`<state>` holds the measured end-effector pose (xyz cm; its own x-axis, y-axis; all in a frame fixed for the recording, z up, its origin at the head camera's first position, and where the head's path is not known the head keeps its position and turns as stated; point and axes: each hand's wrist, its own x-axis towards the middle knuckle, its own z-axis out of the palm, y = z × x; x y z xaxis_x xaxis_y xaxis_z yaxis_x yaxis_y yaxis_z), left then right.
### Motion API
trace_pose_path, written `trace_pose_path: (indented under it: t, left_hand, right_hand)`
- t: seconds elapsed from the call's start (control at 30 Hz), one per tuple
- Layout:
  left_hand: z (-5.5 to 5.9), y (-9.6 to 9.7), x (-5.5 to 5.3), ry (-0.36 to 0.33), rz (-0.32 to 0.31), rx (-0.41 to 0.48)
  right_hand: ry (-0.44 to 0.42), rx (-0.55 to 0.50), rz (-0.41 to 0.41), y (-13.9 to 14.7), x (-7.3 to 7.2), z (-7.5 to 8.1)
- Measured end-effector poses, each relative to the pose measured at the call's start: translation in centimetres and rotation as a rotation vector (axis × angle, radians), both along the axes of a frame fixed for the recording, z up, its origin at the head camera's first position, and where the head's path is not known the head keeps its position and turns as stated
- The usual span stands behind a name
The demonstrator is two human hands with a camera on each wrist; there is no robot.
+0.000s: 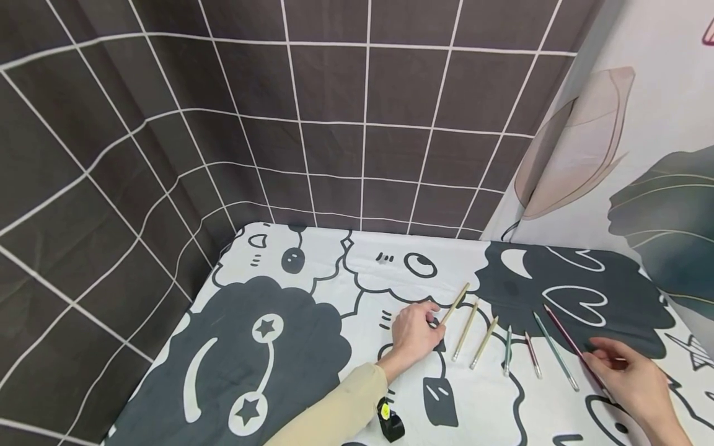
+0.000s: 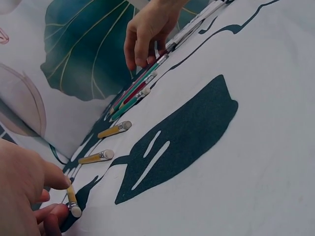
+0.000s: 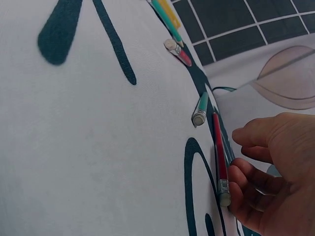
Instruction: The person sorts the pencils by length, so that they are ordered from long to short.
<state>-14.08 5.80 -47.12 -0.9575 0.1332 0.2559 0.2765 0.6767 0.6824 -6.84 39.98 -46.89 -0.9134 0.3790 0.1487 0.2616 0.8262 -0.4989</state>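
Observation:
My left hand [image 1: 415, 329] pinches the leftmost yellow pencil [image 1: 458, 297] near its eraser end; in the left wrist view that eraser end [image 2: 75, 210] shows between thumb and fingers. To its right lie two more yellow pencils [image 1: 465, 331], apart from each other. Then come a short green pencil [image 1: 508, 350], a short red pencil [image 1: 532, 354] and a longer green pencil [image 1: 556, 351]. My right hand [image 1: 630, 375] is beside the long red pencil [image 1: 574, 347] at the row's right end. In the right wrist view, its loosely bent fingers [image 3: 246, 191] lie against this pencil, thumb apart.
A black object with a yellow-green spot [image 1: 390, 421] lies by my left sleeve. The table is covered by a black-and-white patterned cloth [image 1: 223, 384]. A dark grid-patterned curtain [image 1: 329, 148] stands behind and at left; a leaf-print sheet [image 1: 658, 124] hangs at right.

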Motion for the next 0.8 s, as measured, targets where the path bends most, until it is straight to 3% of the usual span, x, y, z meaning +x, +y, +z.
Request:
trace_pose_path:
  t: [0.4, 0.8]
  left_hand:
    - [-0.23, 0.12, 0.27, -0.011, -0.026, -0.119]
    - [-0.12, 0.20, 0.03, 0.001, -0.048, -0.144]
  right_hand:
    - [-0.003, 0.031, 0.069, 0.07, 0.06, -0.65]
    - [-0.033, 0.025, 0.091, 0.01, -0.38, -0.74]
